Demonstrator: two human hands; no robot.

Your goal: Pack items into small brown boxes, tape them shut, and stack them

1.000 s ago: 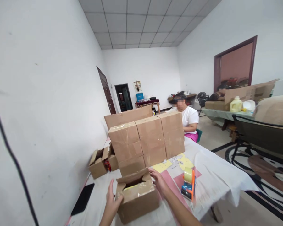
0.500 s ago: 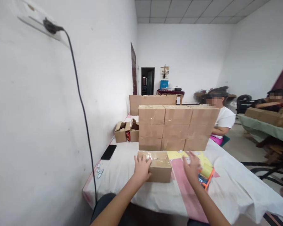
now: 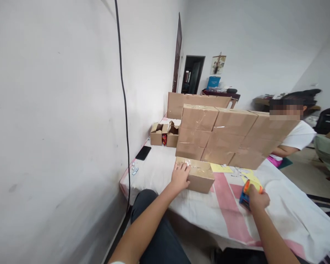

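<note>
My left hand lies on the near left part of a taped cardboard box, its fingers spread over the top edge. To the right, my right hand is wrapped round a tape dispenser with orange and blue parts and a yellowish roll. The dispenser is over the cloth, apart from the box. Just behind the box stands a wall of stacked cardboard boxes, sealed with clear tape. Yellow paper and small white scraps lie between the stack and my right hand.
Two opened small boxes stand left of the stack, with a red item between them. A black phone and small stickers lie near the wall. A black cable hangs at left. A person in a white shirt sits behind the stack.
My right hand has closed on the tape dispenser, which lay on the table before. My left hand stays on the box. The view has turned left and down.
</note>
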